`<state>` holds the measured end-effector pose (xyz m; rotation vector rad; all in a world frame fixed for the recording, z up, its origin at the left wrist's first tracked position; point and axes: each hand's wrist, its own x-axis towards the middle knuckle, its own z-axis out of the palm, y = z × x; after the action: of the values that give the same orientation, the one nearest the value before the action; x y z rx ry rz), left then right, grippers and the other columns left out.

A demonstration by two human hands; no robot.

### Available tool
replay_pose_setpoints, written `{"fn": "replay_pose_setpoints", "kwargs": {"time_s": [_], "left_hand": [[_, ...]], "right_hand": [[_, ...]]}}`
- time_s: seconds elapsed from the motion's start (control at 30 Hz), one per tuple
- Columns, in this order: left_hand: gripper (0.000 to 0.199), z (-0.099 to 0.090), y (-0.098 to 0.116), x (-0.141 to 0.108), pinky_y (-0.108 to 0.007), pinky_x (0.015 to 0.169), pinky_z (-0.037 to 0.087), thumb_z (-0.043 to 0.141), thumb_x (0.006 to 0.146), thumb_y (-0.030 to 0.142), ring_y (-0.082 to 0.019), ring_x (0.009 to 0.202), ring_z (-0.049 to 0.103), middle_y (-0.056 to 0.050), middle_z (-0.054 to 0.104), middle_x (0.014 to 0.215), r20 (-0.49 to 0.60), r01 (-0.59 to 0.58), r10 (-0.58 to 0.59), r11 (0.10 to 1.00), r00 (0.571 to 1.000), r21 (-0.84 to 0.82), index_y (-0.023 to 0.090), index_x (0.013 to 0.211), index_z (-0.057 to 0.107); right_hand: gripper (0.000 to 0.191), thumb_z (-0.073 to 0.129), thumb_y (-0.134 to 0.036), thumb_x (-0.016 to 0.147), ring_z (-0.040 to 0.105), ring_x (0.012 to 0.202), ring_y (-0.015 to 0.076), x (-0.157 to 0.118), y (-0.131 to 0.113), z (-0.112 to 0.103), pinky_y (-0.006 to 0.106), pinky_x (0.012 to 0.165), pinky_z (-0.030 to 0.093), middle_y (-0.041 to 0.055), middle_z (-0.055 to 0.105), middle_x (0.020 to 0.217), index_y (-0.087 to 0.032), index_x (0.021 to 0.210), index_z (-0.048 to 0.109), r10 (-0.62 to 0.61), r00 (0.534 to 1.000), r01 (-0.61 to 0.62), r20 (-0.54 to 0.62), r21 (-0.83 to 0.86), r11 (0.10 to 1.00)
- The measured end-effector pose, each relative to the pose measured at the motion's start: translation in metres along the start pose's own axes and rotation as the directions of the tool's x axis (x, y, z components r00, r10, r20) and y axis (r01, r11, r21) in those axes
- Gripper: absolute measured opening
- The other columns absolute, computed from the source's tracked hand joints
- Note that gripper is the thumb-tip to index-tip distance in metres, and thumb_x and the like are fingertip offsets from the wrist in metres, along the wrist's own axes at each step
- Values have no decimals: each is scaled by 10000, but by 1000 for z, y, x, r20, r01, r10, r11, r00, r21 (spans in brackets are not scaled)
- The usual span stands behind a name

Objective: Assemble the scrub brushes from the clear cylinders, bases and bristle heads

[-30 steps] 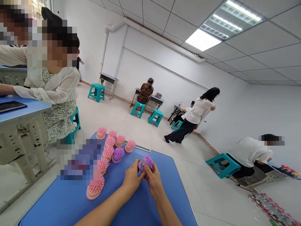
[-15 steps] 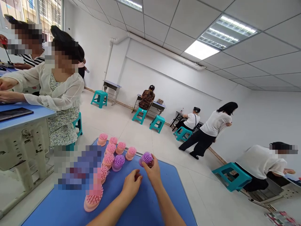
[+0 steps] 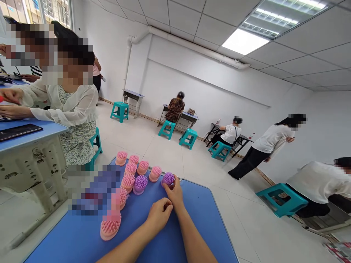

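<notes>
My right hand (image 3: 174, 191) grips a purple bristle brush (image 3: 168, 178) near the far edge of the blue table (image 3: 192, 219). Just left of it, my left hand (image 3: 159, 215) hovers with its fingers curled together; whether anything is inside is hidden. Another purple brush (image 3: 140, 185) stands on the table among several pink brushes. A pink brush (image 3: 155, 174) is the nearest one to the left of the held brush. Several more pink ones run in a line down toward a pink brush (image 3: 110, 227) at the near left.
A blurred blue-purple patch (image 3: 95, 190) lies left of the brushes. A person in a white blouse (image 3: 79, 106) sits at a neighbouring desk (image 3: 33, 135) on the left. Teal stools (image 3: 282, 199) and other people are farther off.
The purple brush in my right hand has moved slightly left and closer to the row of pink brushes. My left hand has shifted right, nearer my right wrist. The camera view has turned a little.
</notes>
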<state>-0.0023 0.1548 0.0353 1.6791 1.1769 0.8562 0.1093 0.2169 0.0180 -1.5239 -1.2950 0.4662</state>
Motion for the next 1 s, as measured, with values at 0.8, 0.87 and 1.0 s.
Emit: {"fn": "replay_pose_setpoints", "kwargs": {"time_s": [0.8, 0.87, 1.0], "left_hand": [[243, 4, -1, -4, -282, 698, 467, 480, 745, 175, -204, 783, 632, -55, 712, 866, -17, 70, -70, 997, 997, 9, 165, 903, 665], [241, 3, -1, -4, -283, 694, 463, 482, 743, 168, -205, 780, 630, -53, 712, 859, -15, 67, -67, 998, 998, 11, 166, 897, 666], [231, 3, -3, -2, -280, 686, 454, 484, 743, 154, -206, 778, 627, -55, 710, 854, -9, 59, -59, 998, 998, 11, 159, 887, 665]], "right_hand": [[643, 593, -432, 598, 562, 577, 212, -4, 13, 0, 353, 624, 431, 114, 639, 880, -106, 1140, 477, -4, 1000, 5, 6, -146, 989], [643, 598, -426, 603, 564, 578, 205, -4, 15, 1, 351, 633, 438, 108, 642, 900, -123, 1155, 468, -7, 1000, 7, -2, -146, 989], [643, 603, -413, 612, 582, 594, 200, -4, 18, 2, 335, 637, 455, 93, 653, 900, -145, 1178, 457, -13, 1000, 11, -10, -137, 991]]}}
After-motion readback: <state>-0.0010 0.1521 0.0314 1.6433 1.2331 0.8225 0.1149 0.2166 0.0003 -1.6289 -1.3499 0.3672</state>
